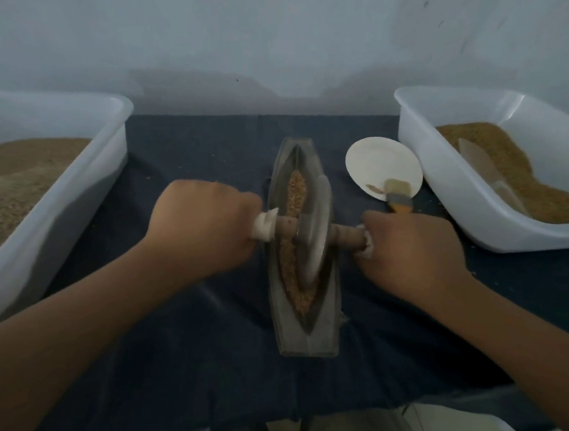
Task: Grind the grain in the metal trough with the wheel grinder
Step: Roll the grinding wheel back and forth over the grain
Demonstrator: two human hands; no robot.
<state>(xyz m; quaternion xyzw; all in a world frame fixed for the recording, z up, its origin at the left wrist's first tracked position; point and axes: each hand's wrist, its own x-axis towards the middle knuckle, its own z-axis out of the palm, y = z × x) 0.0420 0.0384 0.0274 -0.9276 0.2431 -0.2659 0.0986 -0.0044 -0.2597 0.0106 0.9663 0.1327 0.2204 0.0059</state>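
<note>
— Grain [297,189], tan and coarse, lies along the groove of the long, boat-shaped grey metal trough [306,335], which sits in the middle of the worktop on a dark blue cloth [187,148]. Where's the wheel?

— The grey metal disc of the wheel grinder [314,226] stands on edge in the groove, about mid-trough, tilted slightly. Its wooden axle sticks out both sides.

— And the hands?

— Left hand [206,227] is a closed fist, fingers wrapped round the white-bound left end of the axle. Right hand [409,243] is likewise closed round the right end.

— So which step?

— Grinding proper, I'd judge: grain shows both ahead of and behind the disc, and it looks mostly whole.

— Next move?

— Probably rolling the wheel along the groove with even downward pressure from both hands, keeping the disc upright so it doesn't ride up the side wall.

— Anything nearby?

— White plastic tubs of grain at left [115,126] and right [441,170]; a small white dish [380,161] with a brush [397,194] resting on it just right of the trough.
</note>
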